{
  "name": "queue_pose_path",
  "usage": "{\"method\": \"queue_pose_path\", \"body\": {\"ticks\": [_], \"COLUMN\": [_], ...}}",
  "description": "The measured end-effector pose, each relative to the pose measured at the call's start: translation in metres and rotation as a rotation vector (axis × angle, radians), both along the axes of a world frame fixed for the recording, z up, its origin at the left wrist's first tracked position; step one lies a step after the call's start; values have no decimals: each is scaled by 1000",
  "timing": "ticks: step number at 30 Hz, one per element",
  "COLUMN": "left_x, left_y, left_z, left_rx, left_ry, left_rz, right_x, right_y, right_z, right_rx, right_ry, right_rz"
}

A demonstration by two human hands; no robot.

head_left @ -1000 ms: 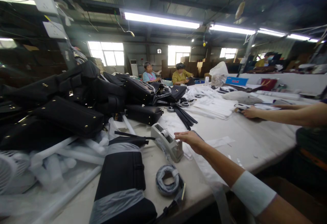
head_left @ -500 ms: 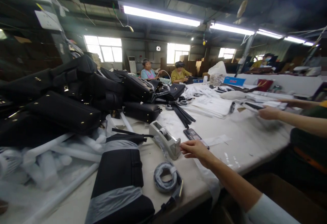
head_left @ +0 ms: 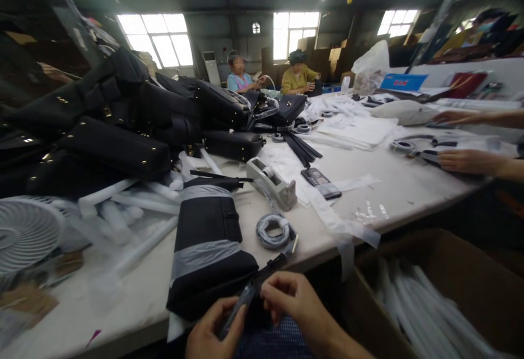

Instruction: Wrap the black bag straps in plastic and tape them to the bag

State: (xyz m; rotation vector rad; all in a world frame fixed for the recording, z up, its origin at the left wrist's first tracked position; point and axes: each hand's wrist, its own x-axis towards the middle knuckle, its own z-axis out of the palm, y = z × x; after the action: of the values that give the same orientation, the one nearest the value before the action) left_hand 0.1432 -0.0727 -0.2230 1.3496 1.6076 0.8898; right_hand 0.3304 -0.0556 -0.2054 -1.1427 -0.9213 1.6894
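My left hand (head_left: 216,326) is closed on a black strap (head_left: 250,289) partly covered in clear film, at the table's front edge. Close to that strap, the thumb and fingertips of my right hand (head_left: 297,305) are pinched together; whatever they hold is too small to make out. The strap runs up towards a film-wrapped coil (head_left: 262,233) on the table, with a gold metal piece (head_left: 295,243) beside it. To the left lies a black bag (head_left: 208,220) with bands of grey film round it. Behind the coil stands a tape dispenser (head_left: 282,192).
Black bags (head_left: 123,146) are piled at left, above white foam tubes (head_left: 118,220) and a white fan (head_left: 24,233). A phone (head_left: 317,179) lies behind the dispenser. Below right, a cardboard box (head_left: 462,261) holds white tubes. A co-worker's hands (head_left: 466,157) handle straps at right.
My right hand has come back from the tape dispenser to the strap near my lap. My left hand has come into view holding the strap. The view has tilted down.
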Motion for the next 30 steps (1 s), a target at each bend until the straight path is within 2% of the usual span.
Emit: {"method": "queue_pose_path", "body": {"ticks": [3,7,14,19,24,30], "left_x": [-1,-3,-6,-5,-8,-8], "left_y": [-1,-1,-1,-1,0,0], "left_z": [1,-1,3,4,7,11], "left_rx": [9,7,20,-14,-92,-207], "left_ry": [-7,-7,19,-89,-149,-209], "left_rz": [-26,-58,-75,-72,-40,-1], "right_x": [-26,-40,-38,-38,-39,-46], "right_y": [-8,-3,1,-4,-15,-20], "right_z": [-19,-33,-39,-47,-53,-58], "right_rx": [-16,6,-53,-136,-26,9], "right_ry": [25,-44,-68,23,231,258], "right_rz": [-30,-78,-18,-16,-9,-41]}}
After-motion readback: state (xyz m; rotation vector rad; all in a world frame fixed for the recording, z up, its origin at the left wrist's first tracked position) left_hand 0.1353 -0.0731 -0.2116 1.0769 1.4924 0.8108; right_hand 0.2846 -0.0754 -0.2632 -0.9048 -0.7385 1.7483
